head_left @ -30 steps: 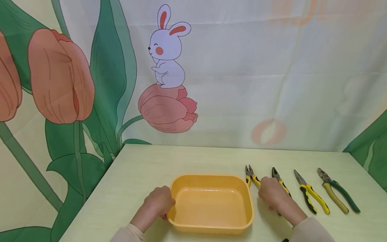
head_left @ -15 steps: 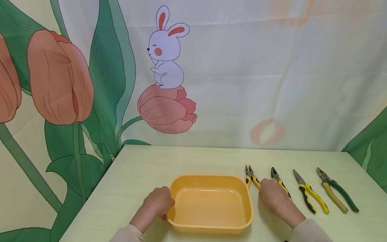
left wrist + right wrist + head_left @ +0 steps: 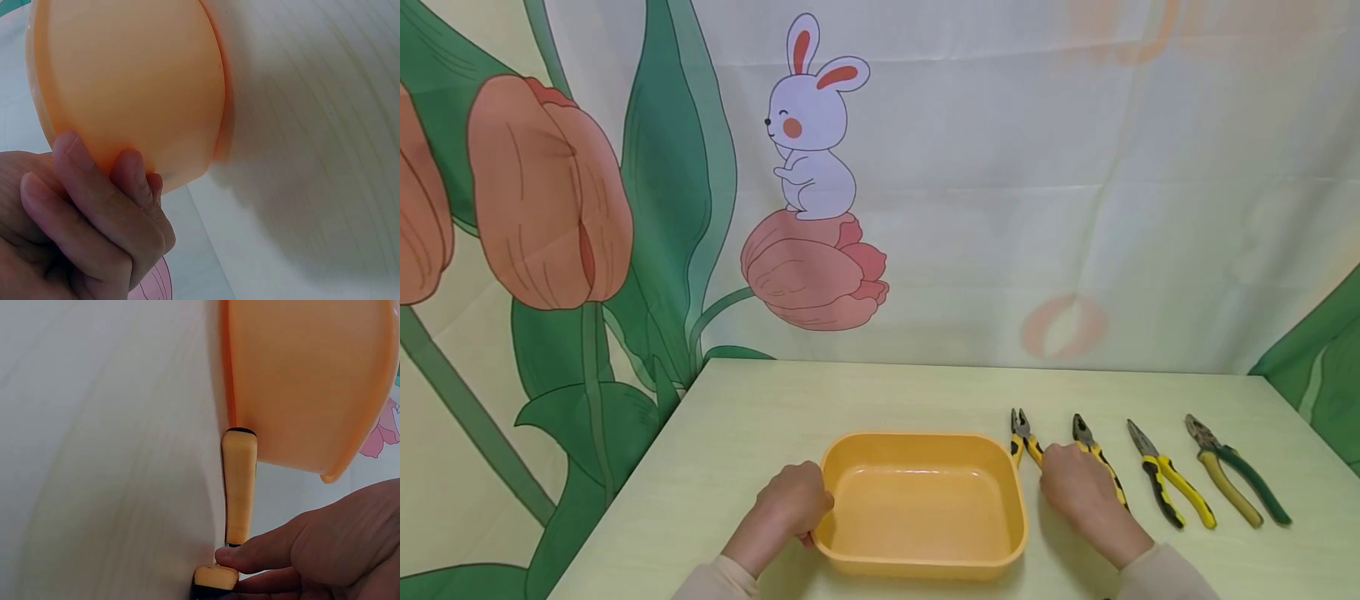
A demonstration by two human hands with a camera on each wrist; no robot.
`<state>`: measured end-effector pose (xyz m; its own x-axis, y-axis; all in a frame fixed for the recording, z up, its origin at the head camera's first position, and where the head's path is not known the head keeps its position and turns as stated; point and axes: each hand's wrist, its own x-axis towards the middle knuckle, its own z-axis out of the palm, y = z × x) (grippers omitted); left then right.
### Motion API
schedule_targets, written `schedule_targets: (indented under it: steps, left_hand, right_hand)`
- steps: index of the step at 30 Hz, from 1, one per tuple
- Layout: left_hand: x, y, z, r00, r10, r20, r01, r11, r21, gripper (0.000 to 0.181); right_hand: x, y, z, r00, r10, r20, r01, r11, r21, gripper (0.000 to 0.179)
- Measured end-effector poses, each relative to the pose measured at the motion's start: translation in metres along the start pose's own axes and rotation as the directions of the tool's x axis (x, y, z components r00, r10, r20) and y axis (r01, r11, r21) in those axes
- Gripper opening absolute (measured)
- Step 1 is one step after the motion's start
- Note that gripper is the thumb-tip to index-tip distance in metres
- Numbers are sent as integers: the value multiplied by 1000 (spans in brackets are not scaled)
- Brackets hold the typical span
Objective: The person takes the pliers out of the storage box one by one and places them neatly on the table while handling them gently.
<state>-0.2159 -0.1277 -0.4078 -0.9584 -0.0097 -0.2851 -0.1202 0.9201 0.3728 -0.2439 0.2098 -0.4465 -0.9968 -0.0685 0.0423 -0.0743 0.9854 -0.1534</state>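
A yellow plastic basin (image 3: 925,517) sits on the table, its inside bare. My left hand (image 3: 793,500) grips its left rim, fingers curled against the outer wall of the basin (image 3: 144,81) in the left wrist view. At the basin's right side lie pliers with yellow-and-black handles (image 3: 1034,452), jaws spread at the far end. My right hand (image 3: 1078,487) pinches one handle between thumb and fingers. In the right wrist view the other handle (image 3: 240,487) lies beside the basin wall. A second pair of pliers (image 3: 1082,429) is partly hidden behind that hand.
Further right lie long-nose pliers (image 3: 1157,462) with yellow-and-black handles and pliers with tan and green handles (image 3: 1228,467). A printed cloth backdrop (image 3: 962,208) hangs behind the table (image 3: 760,408). Something dark, barely visible, shows at the bottom edge near the right sleeve (image 3: 1165,575).
The pliers in my right hand have shifted very slightly to the right at their jaws. My right hand has moved slightly left. The left hand and basin stay in place.
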Motion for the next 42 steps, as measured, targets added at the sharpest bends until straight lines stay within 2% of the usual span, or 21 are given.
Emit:
schedule_targets:
  steps: [20, 34, 37, 42]
  left_hand:
    - [0, 0, 0, 1000, -5, 13, 5, 1000, -6, 19]
    - [-2, -2, 1, 1000, 2, 19, -1, 999, -52, 22]
    - [-2, -3, 1, 1000, 4, 9, -3, 998, -69, 26]
    - [-3, -3, 0, 1000, -4, 10, 5, 998, -59, 42]
  right_hand:
    - [-1, 1, 6, 999, -33, -33, 33, 999, -13, 26]
    - [-2, 0, 2, 1000, 12, -4, -12, 1000, 22, 44]
    - [-3, -1, -1, 999, 36, 8, -36, 999, 33, 42]
    - [-5, -1, -8, 1000, 21, 0, -21, 999, 24, 32]
